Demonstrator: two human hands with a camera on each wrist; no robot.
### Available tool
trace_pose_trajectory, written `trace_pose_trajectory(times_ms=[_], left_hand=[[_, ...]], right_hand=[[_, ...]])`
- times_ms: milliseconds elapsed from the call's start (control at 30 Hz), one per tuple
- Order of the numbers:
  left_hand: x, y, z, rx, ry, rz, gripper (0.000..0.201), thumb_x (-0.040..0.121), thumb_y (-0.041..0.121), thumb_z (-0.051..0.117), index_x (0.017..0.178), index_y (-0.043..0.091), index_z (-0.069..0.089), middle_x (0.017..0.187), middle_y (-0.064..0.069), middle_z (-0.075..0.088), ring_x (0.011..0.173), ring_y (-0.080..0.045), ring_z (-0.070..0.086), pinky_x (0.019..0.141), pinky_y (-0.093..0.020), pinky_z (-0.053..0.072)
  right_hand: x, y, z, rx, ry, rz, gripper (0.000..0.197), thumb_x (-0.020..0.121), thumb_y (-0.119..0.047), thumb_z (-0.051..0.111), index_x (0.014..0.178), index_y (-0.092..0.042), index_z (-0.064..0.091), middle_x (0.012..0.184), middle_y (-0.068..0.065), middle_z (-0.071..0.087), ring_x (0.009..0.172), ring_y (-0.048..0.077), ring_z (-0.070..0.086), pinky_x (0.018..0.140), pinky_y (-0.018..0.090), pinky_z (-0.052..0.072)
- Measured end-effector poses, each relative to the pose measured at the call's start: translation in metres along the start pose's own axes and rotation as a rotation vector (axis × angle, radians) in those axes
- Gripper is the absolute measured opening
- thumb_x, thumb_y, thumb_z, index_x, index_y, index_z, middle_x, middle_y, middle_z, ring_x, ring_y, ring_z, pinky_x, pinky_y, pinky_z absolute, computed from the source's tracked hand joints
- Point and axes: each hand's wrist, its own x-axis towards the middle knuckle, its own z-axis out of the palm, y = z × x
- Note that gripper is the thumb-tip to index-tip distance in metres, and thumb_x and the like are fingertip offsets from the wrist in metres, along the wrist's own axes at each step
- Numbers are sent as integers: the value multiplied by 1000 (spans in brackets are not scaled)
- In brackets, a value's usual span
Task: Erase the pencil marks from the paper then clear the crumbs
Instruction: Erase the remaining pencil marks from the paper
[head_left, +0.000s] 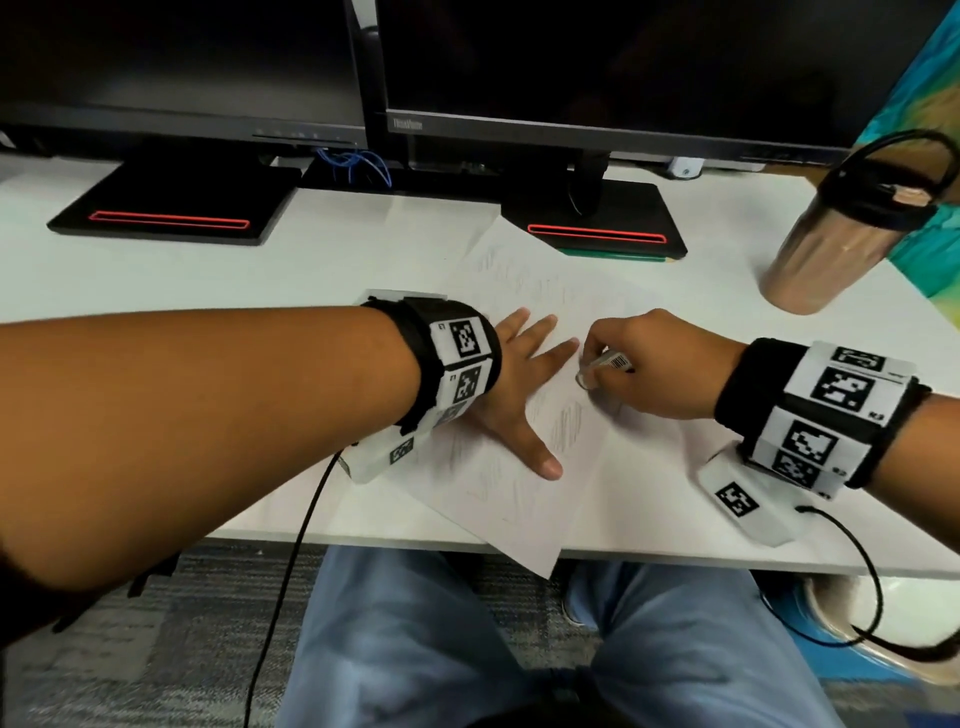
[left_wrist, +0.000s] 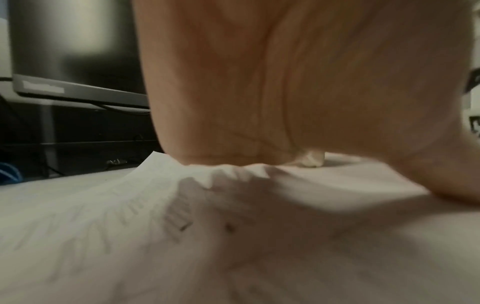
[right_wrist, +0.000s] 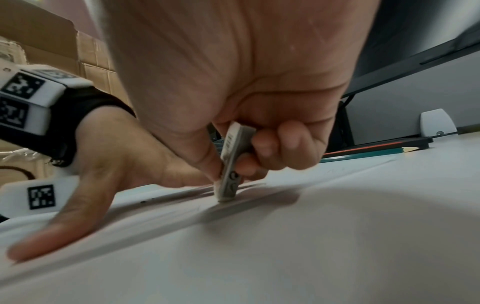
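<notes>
Right-hand fingers curled and clamped on the eraser, thumb on one flat side, the rest on the other; eraser near upright, bottom end touching the paper at frame centre of the head view, sleeve with a barcode showing between thumb and knuckles; right hand just right of centre, wrist band with black-and-white markers behind it. Left hand flat on the same sheet just left of the eraser, fingers straight and spread, thumb pointing toward the lower edge of the frame, index tip nearly touching the eraser. Paper lying at an angle on the white table, one corner hanging over the near edge, faint grey pencil marks between thumb and eraser and more, paler, toward the far end; a second sheet underneath. Farther out: two dark monitors on black stands along the top of the frame, a metallic bottle with a black lid at upper right, a green pencil by the right stand
</notes>
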Motion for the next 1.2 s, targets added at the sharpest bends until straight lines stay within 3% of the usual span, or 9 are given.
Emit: trace_pose_trajectory(times_ms=[133, 233, 333, 467, 633, 767, 933, 1033, 1200], left_hand=[[9, -2, 4, 0, -38, -20, 140, 58, 93, 57, 148, 33, -32, 156, -1, -41, 144, -31, -35, 118, -63, -5], [11, -2, 4, -12, -47, -26, 141, 56, 94, 56, 147, 35, -33, 155, -2, -41, 144, -32, -35, 117, -64, -6], [15, -3, 5, -38, -39, -41, 141, 54, 95, 55, 146, 37, -35, 155, -1, -42, 144, -32, -35, 117, -65, -6], [18, -3, 4, -31, -43, -58, 141, 52, 97, 54, 147, 39, -32, 155, -3, -42, 144, -34, -35, 117, -65, -4], [21, -2, 1, -69, -39, -85, 141, 52, 97, 54, 147, 39, -32, 155, -2, -42, 144, -33, -35, 117, -64, -5], [20, -2, 2, -81, -39, -89, 141, 52, 97, 55, 147, 39, -33, 155, -2, -42, 144, -32, -35, 117, -64, -5], [20, -2, 0, -56, -50, -85, 142, 51, 97, 55, 147, 39, -32, 155, -2, -43, 144, -32, -35, 117, -64, -4], [20, -1, 0, -57, -52, -95, 143, 50, 98, 55, 145, 39, -35, 154, -2, -44, 144, -32, -35, 117, -65, -5], [20, 1, -1, -42, -50, -107, 141, 51, 97, 54, 148, 38, -30, 155, -3, -42, 144, -34, -34, 118, -64, -4]], right_hand=[[1, -5, 6, 7, -19, -84, 15, 94, -29, 55, 101, -16, 57, 92, 1, 66, 84, 19, 60, 77, 34, 50], [3, -5, 3, 51, -72, -117, 6, 92, -29, 56, 95, -23, 55, 91, -5, 66, 82, 14, 59, 78, 32, 51], [9, 1, -1, -13, -3, -74, 9, 90, -35, 53, 94, -27, 54, 92, -2, 67, 81, 19, 60, 77, 39, 53], [8, -5, 2, -7, -70, -180, 5, 90, -32, 55, 93, -28, 54, 91, -5, 69, 79, 15, 61, 75, 37, 53], [14, 1, -7, -161, -68, -180, 16, 91, -38, 52, 104, -28, 57, 97, -8, 69, 87, 18, 63, 77, 37, 54], [10, 0, -6, -90, -65, -155, 21, 87, -44, 49, 100, -30, 57, 91, -7, 68, 82, 18, 63, 74, 37, 53], [10, 0, 1, -119, -55, -211, 14, 90, -38, 55, 99, -28, 54, 87, -8, 66, 76, 16, 61, 70, 36, 53], [11, 6, 0, -74, -24, -139, 15, 90, -41, 55, 98, -28, 56, 88, -5, 67, 78, 17, 61, 71, 37, 53], [9, -1, 6, 16, -87, -224, 9, 90, -33, 56, 98, -27, 56, 90, -8, 68, 79, 13, 62, 73, 34, 52]])
